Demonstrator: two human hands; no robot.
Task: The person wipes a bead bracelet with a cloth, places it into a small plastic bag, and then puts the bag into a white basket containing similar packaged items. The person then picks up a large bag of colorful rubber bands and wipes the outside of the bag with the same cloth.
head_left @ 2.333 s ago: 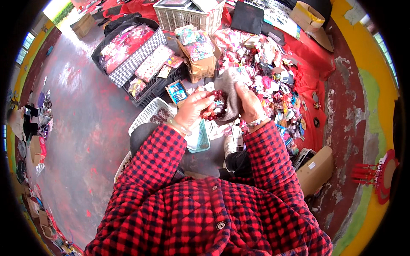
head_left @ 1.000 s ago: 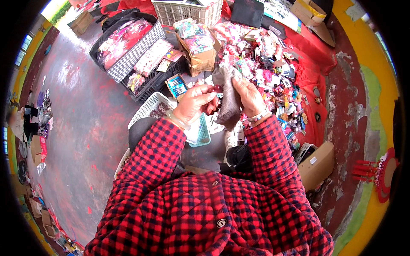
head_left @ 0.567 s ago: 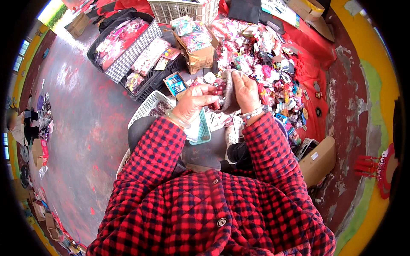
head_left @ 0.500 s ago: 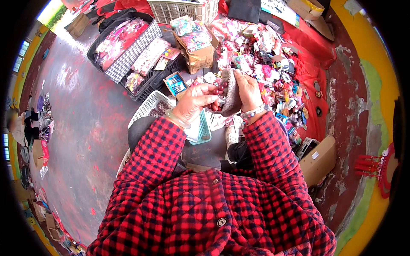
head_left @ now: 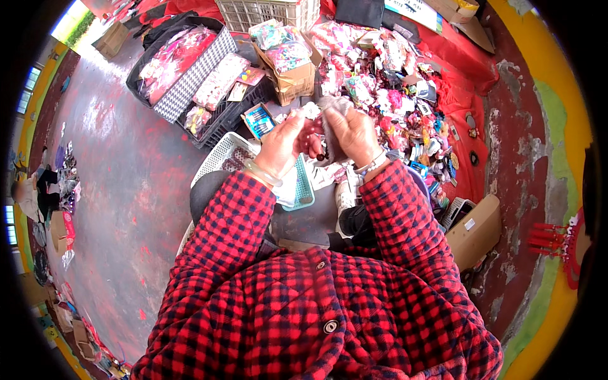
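Note:
My left hand (head_left: 278,147) is closed on a string of dark red beads (head_left: 310,134), which hangs between both hands. My right hand (head_left: 356,136) grips a grey-brown cloth (head_left: 334,142) that lies against the beads, its fingers folded round it. Both hands are close together in front of me, and blur hides the fingertips in part. Under the left hand stands a pale teal plastic basket (head_left: 304,190) with white sheets in it. A white basket (head_left: 218,152) next to it holds more dark red beads (head_left: 237,158).
A large heap of small hair ornaments and packets (head_left: 399,95) covers the red cloth (head_left: 465,88) ahead on the right. Cardboard boxes (head_left: 295,82), a black crate (head_left: 218,120) and a houndstooth bin (head_left: 190,76) stand ahead on the left. A flattened carton (head_left: 475,231) leans near the right wall.
My right hand has turned over and closed further round the cloth, bunching it against the beads. The left hand has turned more upright and moved slightly.

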